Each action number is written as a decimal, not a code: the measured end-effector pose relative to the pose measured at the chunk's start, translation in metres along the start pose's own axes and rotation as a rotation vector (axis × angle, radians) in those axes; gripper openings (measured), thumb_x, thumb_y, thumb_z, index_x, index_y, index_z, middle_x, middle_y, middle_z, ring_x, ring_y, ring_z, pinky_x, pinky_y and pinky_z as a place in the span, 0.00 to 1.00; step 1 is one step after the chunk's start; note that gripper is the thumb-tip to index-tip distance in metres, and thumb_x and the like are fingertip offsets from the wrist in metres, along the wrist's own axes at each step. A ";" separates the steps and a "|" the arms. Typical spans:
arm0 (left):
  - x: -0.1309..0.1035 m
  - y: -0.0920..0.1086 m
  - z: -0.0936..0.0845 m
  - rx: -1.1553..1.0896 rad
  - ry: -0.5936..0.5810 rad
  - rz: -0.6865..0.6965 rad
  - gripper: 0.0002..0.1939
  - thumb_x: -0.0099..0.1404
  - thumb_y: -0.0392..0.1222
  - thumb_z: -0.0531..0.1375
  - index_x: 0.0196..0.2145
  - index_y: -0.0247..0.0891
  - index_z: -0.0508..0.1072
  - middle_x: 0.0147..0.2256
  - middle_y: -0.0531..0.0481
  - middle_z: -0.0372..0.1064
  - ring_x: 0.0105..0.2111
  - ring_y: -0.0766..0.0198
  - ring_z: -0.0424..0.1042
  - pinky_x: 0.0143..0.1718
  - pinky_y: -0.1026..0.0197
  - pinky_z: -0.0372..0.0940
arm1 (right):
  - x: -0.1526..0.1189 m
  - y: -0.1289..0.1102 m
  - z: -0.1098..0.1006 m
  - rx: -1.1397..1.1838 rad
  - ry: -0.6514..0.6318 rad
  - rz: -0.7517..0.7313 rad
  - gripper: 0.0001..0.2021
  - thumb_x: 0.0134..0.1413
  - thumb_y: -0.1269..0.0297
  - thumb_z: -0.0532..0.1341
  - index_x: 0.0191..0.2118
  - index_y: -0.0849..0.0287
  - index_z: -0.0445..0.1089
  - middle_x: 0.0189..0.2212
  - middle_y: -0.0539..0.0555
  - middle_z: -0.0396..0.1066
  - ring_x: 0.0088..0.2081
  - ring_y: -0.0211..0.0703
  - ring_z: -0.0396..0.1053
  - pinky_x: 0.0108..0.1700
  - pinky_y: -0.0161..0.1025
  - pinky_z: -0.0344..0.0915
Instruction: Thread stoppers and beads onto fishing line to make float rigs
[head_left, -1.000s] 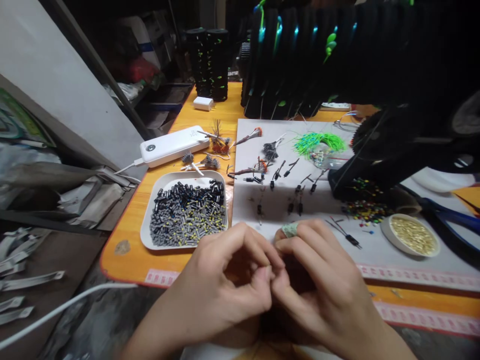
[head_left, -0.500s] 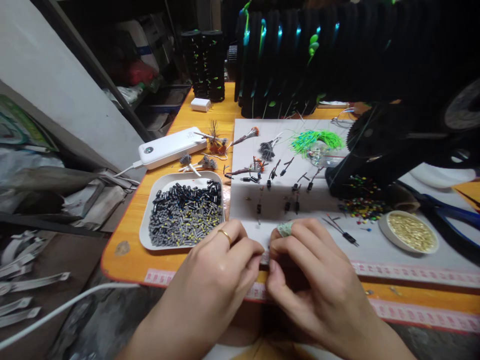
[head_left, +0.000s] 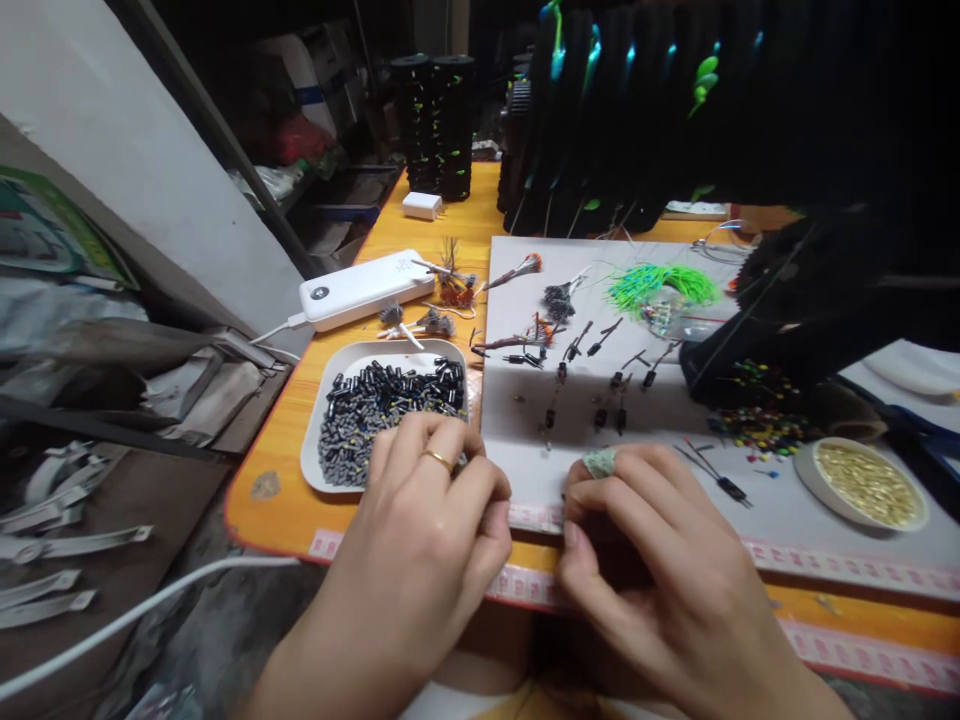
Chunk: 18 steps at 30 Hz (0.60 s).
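My left hand (head_left: 431,515), with a gold ring, is closed near the front right corner of the white tray (head_left: 310,455). Its thumb and forefinger press together, and anything between them is too small or hidden. The tray holds many small black and grey cylindrical pieces (head_left: 390,390). To the right, my right hand (head_left: 667,560) hovers over the board's front edge, fingers curled and thumb against forefinger. A pale green wrap (head_left: 599,462) covers one finger. I cannot make out what it pinches. Beyond both hands, small black parts with thin stems (head_left: 550,418) lie on the white board (head_left: 517,455).
A white power bank (head_left: 367,290) with a cable stands behind the tray. On the right are a dish of gold-coloured pieces (head_left: 806,480), colourful beads (head_left: 765,420) and blue-handled pliers (head_left: 919,430). Green strands (head_left: 660,285) lie farther back, below dark ribbed rolls (head_left: 637,120).
My hands have moved farther apart, the left one shifting toward the tray and now covering its front right corner. The view has turned slightly left, so the table appears farther right.
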<state>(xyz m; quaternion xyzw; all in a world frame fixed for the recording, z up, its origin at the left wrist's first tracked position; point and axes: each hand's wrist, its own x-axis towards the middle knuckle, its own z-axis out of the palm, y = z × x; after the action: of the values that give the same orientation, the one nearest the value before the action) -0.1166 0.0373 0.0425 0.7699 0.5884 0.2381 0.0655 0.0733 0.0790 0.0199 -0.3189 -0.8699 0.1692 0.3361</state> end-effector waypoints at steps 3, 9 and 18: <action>0.003 0.001 -0.003 0.048 -0.054 0.013 0.06 0.66 0.31 0.55 0.32 0.36 0.70 0.38 0.43 0.68 0.42 0.49 0.62 0.41 0.46 0.58 | 0.000 0.001 0.001 -0.018 -0.006 -0.009 0.07 0.55 0.81 0.58 0.34 0.62 0.64 0.29 0.53 0.59 0.35 0.44 0.56 0.35 0.42 0.56; 0.007 -0.001 -0.011 0.047 -0.141 0.022 0.07 0.67 0.32 0.54 0.32 0.37 0.70 0.40 0.43 0.68 0.44 0.48 0.62 0.42 0.44 0.57 | 0.002 0.000 0.003 -0.056 -0.021 -0.026 0.07 0.57 0.80 0.58 0.34 0.61 0.64 0.29 0.52 0.59 0.35 0.44 0.56 0.36 0.41 0.57; 0.008 -0.004 -0.015 0.083 -0.159 0.018 0.08 0.67 0.33 0.53 0.32 0.38 0.70 0.41 0.42 0.70 0.45 0.48 0.63 0.45 0.44 0.55 | 0.005 -0.003 0.005 -0.064 -0.037 -0.046 0.06 0.57 0.80 0.58 0.34 0.63 0.66 0.30 0.54 0.60 0.37 0.45 0.58 0.39 0.41 0.59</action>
<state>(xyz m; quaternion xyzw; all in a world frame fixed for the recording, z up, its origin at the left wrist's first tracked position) -0.1251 0.0431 0.0570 0.7936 0.5838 0.1522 0.0782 0.0660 0.0795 0.0207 -0.3062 -0.8880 0.1393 0.3133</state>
